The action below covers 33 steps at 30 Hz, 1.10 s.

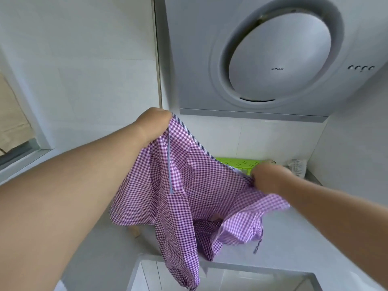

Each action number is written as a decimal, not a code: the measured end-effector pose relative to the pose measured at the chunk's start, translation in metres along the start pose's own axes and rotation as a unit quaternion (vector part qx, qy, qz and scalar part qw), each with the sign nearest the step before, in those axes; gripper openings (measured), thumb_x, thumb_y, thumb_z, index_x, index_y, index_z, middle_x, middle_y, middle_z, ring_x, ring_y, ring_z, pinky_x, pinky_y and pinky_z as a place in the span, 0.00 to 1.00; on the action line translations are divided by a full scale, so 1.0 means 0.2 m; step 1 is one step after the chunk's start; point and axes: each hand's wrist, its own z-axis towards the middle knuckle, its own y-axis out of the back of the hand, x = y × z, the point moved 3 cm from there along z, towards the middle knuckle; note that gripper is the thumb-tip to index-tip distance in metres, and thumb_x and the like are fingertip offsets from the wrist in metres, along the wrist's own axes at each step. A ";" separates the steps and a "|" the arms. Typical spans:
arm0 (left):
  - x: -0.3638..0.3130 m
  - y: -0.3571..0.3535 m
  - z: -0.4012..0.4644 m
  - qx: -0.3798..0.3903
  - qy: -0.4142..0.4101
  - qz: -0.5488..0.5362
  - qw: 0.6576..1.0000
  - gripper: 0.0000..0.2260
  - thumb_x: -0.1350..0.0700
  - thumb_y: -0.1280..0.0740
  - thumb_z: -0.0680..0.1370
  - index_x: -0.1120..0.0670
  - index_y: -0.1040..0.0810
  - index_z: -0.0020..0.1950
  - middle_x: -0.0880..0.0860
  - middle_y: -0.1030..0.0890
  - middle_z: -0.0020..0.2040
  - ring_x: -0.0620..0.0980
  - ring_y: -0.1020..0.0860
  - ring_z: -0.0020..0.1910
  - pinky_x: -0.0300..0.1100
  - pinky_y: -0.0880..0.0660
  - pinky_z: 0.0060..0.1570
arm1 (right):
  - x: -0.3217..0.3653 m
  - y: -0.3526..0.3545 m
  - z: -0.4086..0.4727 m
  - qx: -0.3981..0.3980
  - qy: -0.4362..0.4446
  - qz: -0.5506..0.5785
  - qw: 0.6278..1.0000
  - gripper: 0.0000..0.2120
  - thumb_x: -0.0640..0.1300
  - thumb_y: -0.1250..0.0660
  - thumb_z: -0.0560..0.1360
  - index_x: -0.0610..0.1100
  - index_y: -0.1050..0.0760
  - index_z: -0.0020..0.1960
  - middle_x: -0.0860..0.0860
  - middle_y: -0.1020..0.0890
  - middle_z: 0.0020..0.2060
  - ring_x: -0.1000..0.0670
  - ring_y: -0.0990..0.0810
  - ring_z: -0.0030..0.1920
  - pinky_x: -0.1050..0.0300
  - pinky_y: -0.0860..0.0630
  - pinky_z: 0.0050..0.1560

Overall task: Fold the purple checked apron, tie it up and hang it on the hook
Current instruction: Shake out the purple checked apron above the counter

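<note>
Partly blurred, right hand (pixel 267 178) and left hand (pixel 154 128) grip the apron (pixel 189 185).

Purple checked apron (pixel 189 185), crumpled, hanging unfolded above the counter

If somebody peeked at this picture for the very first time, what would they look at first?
Probably the purple checked apron, hanging in the middle and stretched between two bare hands: the left hand grips its top edge up high, the right hand pinches it lower down. Next, the big round grey disc of the range hood on the wall above, and a bright green tray peeking out behind the cloth.
</note>
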 end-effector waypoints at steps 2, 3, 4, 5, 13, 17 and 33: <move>0.01 0.00 0.01 0.009 0.011 0.005 1.000 0.13 0.56 0.41 0.79 0.60 0.18 0.48 0.59 0.15 0.47 0.59 0.17 0.48 0.49 0.23 0.46 | -0.13 0.10 0.03 -0.039 -0.029 -0.026 0.998 0.14 0.42 0.40 0.79 0.45 0.17 0.56 0.48 0.16 0.50 0.42 0.16 0.51 0.47 0.20 0.41; 0.01 -0.01 0.01 0.020 0.011 0.011 1.000 0.13 0.55 0.40 0.79 0.59 0.18 0.47 0.59 0.14 0.47 0.59 0.17 0.47 0.49 0.22 0.47 | -0.18 0.15 0.03 -0.059 -0.047 -0.035 0.997 0.13 0.41 0.40 0.79 0.45 0.17 0.56 0.49 0.17 0.48 0.43 0.17 0.50 0.47 0.22 0.38; 0.00 -0.02 0.01 0.034 0.007 0.018 0.999 0.12 0.56 0.40 0.80 0.59 0.18 0.46 0.58 0.15 0.46 0.58 0.17 0.47 0.50 0.22 0.48 | -0.22 0.20 0.03 -0.080 -0.065 -0.046 0.994 0.13 0.39 0.39 0.79 0.45 0.17 0.56 0.49 0.20 0.45 0.43 0.17 0.49 0.47 0.23 0.36; -0.01 -0.03 0.00 0.050 0.001 0.027 0.998 0.12 0.56 0.39 0.80 0.58 0.18 0.44 0.58 0.15 0.45 0.58 0.18 0.46 0.51 0.22 0.50 | -0.25 0.24 0.03 -0.106 -0.078 -0.059 0.990 0.12 0.37 0.38 0.79 0.44 0.17 0.56 0.50 0.22 0.44 0.42 0.17 0.48 0.47 0.23 0.35; -0.07 -0.11 -0.07 0.239 -0.007 0.043 0.970 0.16 0.55 0.38 0.84 0.64 0.16 0.60 0.64 0.15 0.59 0.65 0.17 0.60 0.56 0.25 0.68 | -0.35 0.51 0.12 -0.244 -0.051 0.141 0.958 0.17 0.36 0.38 0.80 0.52 0.15 0.55 0.49 0.15 0.58 0.43 0.18 0.53 0.50 0.19 0.53; -0.16 -0.18 -0.13 0.286 -0.058 0.074 0.954 0.14 0.54 0.38 0.85 0.56 0.15 0.63 0.52 0.15 0.64 0.53 0.19 0.66 0.46 0.28 0.68 | -0.19 0.62 0.08 -0.222 0.046 0.308 0.924 0.18 0.38 0.37 0.79 0.57 0.14 0.46 0.52 0.13 0.50 0.44 0.16 0.48 0.47 0.18 0.51; -0.26 -0.32 -0.13 0.202 -0.168 0.084 0.961 0.08 0.50 0.34 0.84 0.44 0.14 0.52 0.46 0.13 0.52 0.47 0.17 0.55 0.45 0.23 0.62 | 0.09 0.72 -0.06 -0.208 0.169 0.593 0.759 0.13 0.32 0.36 0.76 0.48 0.21 0.43 0.49 0.17 0.45 0.51 0.21 0.45 0.50 0.24 0.46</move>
